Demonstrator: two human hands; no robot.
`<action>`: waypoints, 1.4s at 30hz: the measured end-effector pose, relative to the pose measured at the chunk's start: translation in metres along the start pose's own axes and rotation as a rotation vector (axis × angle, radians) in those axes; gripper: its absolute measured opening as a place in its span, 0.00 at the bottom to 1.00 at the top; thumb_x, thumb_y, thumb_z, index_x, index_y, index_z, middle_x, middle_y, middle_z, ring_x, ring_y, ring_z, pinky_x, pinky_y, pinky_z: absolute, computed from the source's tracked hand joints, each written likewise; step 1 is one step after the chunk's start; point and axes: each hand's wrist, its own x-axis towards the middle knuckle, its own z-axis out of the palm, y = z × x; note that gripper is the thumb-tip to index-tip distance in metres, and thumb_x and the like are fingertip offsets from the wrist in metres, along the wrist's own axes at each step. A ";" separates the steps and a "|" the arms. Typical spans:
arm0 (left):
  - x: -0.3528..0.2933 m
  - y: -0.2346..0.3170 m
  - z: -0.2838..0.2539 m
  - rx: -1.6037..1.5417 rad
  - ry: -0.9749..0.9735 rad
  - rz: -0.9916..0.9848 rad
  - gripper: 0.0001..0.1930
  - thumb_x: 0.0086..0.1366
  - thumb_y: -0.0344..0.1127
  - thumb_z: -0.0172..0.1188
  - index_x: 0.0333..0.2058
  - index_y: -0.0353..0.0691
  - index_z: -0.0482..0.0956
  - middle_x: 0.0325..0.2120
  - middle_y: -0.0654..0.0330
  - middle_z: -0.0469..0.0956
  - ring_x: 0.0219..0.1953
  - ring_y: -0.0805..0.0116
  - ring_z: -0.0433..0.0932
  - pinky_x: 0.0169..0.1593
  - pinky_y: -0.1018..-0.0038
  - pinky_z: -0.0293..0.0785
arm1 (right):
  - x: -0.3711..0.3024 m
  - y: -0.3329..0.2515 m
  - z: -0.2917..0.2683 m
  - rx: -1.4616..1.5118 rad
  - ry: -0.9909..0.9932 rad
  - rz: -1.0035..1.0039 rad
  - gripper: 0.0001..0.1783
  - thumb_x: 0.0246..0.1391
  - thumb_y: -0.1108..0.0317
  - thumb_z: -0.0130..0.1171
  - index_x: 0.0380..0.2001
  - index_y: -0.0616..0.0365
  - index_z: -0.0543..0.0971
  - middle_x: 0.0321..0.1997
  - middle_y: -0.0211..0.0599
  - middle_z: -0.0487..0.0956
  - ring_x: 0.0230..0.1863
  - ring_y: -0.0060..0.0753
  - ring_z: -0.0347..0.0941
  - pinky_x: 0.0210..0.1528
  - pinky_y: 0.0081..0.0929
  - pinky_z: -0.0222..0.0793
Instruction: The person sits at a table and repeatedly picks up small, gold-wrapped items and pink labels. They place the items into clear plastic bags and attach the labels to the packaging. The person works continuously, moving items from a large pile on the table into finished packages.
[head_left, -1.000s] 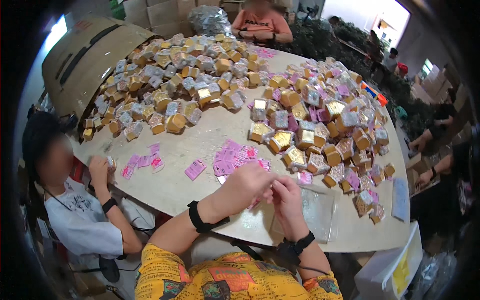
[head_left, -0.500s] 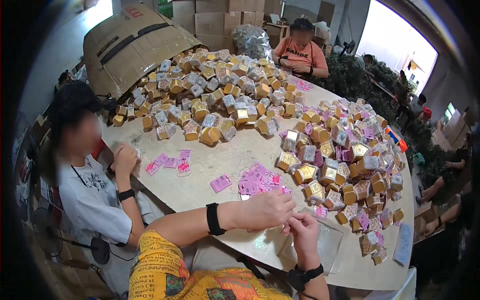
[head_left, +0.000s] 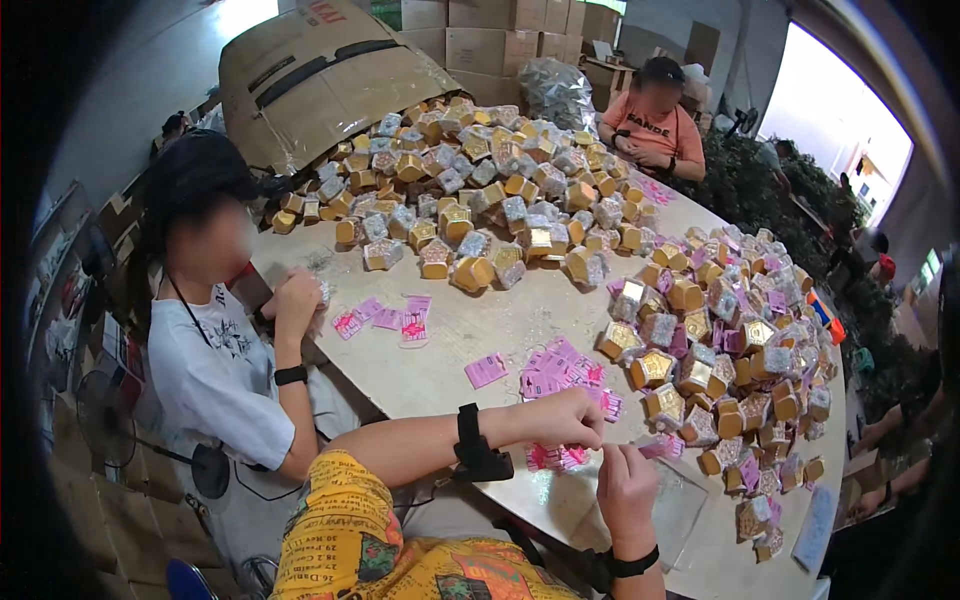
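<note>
The left hand (head_left: 568, 418) is curled, its fingers drawn together. The right hand (head_left: 628, 492) is pinched near a pink tag (head_left: 663, 446); anything gripped cannot be made out.

So the table (head_left: 440, 375) has one big heap of little boxes (head_left: 470, 190) toward the far left, right at the mouth of a tipped carton (head_left: 330, 90), and a second heap (head_left: 720, 350) over on the right. The main bunch of tags (head_left: 560, 370) lies just beyond the left hand (head_left: 570, 417), left of that second heap, with more tags (head_left: 390, 318) further left by one co-worker (head_left: 220, 370). Another person (head_left: 655, 130) is at the far edge, and stacked boxes (head_left: 480, 50) stand behind everything.
</note>
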 end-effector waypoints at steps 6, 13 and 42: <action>0.020 -0.022 -0.084 1.047 0.611 -0.064 0.08 0.52 0.33 0.60 0.32 0.40 0.82 0.40 0.50 0.75 0.45 0.49 0.74 0.44 0.59 0.74 | -0.003 0.007 -0.001 0.029 0.028 0.045 0.12 0.42 0.82 0.57 0.34 0.62 0.75 0.26 0.42 0.72 0.25 0.47 0.71 0.27 0.37 0.68; -0.006 -0.100 -0.192 1.271 0.921 -0.380 0.16 0.54 0.25 0.54 0.43 0.43 0.76 0.54 0.49 0.67 0.53 0.44 0.68 0.49 0.56 0.73 | -0.004 0.004 -0.007 0.138 0.070 0.092 0.07 0.46 0.82 0.56 0.31 0.62 0.75 0.25 0.44 0.73 0.25 0.48 0.71 0.26 0.38 0.65; 0.003 -0.045 0.002 -1.204 0.636 -0.076 0.18 0.68 0.47 0.54 0.48 0.40 0.74 0.38 0.59 0.79 0.37 0.67 0.80 0.36 0.69 0.79 | 0.032 0.012 0.005 0.155 0.097 0.103 0.09 0.47 0.78 0.57 0.35 0.61 0.75 0.26 0.42 0.72 0.27 0.47 0.73 0.29 0.39 0.71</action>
